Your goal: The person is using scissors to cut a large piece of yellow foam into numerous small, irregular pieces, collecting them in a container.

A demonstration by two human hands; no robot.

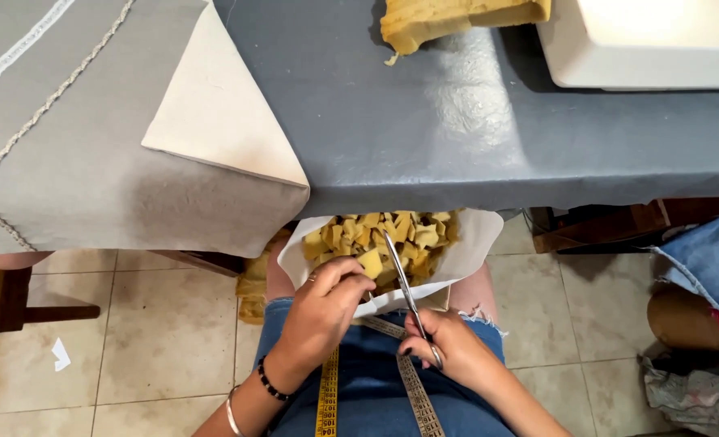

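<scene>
A yellow measuring tape (328, 396) is hanging down over the person's denim lap, nearest the camera. Just above it, the left hand (321, 311) is pinching a small yellow foam piece (370, 262) between fingertips, while the right hand (454, 348) is closed around the handles of scissors (409, 298), blades pointing up into the pile. Both hands are working over a white bag (477, 243) of cut foam bits resting on the knees. For a clean cut, the piece is best held taut, fingers well back from the blades, over the bag's mouth. Beyond, a foam block (457, 18) is lying on the grey tabletop (457, 137).
</scene>
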